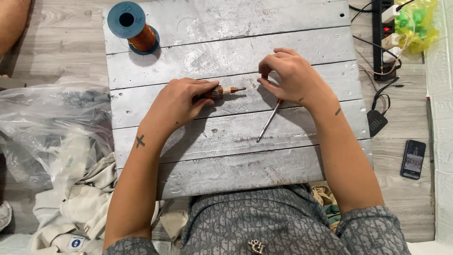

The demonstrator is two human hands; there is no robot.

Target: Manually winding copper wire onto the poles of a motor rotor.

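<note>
Two bare hands over a grey painted plank board (226, 156), seen from above.

Left hand (181, 101): fingers wrapped around a small copper-wound motor armature (225, 91), which lies flat near the board's centre, its shaft tip pointing toward 3 o'clock. Grip closed on the armature's body; only its commutator end and shaft show.

Right hand (290, 78): curled at 3 o'clock of the armature, just beside the shaft tip, thumb and forefinger pinched narrowly together. Whether anything is held between them cannot be told.

Screwdriver (268, 123): lies on the board beneath the right hand, blade running toward 7 o'clock, handle mostly hidden by the palm.

Spool of copper wire (132, 26): blue flanges, upright, at the board's 11 o'clock corner, well apart from both hands.

Off the board: clear plastic bag (52, 123) and pale cloth (80, 203) at 8 o'clock; power strip (384, 38) with plugs at 1 o'clock; phone (413, 159) on the floor at 3 o'clock.
</note>
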